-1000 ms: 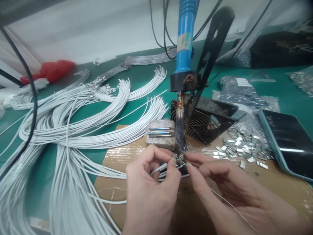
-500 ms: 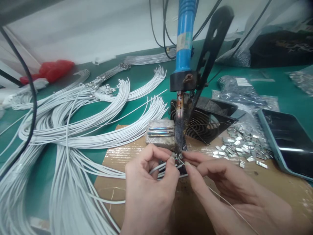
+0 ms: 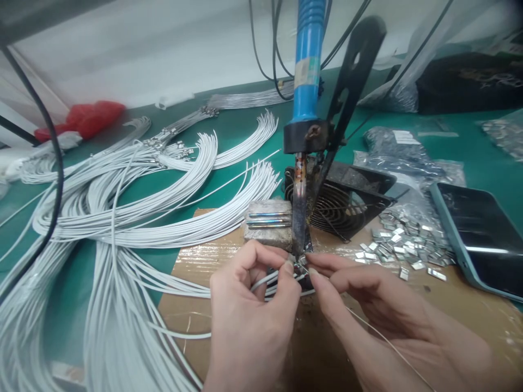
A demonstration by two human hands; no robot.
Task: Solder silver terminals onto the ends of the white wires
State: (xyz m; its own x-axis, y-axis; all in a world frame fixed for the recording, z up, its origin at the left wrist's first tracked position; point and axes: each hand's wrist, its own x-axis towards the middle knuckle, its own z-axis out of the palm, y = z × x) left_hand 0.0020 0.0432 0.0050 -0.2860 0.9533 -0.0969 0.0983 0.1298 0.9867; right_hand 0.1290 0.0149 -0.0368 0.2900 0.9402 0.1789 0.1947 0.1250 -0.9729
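Head view. Left hand (image 3: pixel 253 316): one; thumb and forefinger pinch a white wire (image 3: pixel 265 280), its end hidden at the fingertips. Right hand (image 3: pixel 379 313): one; pinches a thin wire (image 3: pixel 392 346), remainder trailing across the palm. Soldering iron (image 3: pixel 307 100): one, upright, tip between both hands' fingertips.

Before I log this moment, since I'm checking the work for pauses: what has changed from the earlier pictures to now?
Nothing clearly moved, and nothing was taken hold of or let go; tiny shifts look like the camera's own. The left hand still pinches a white cable below the soldering iron, and the right hand still holds the thin wire. The metal pieces and phone stayed put.
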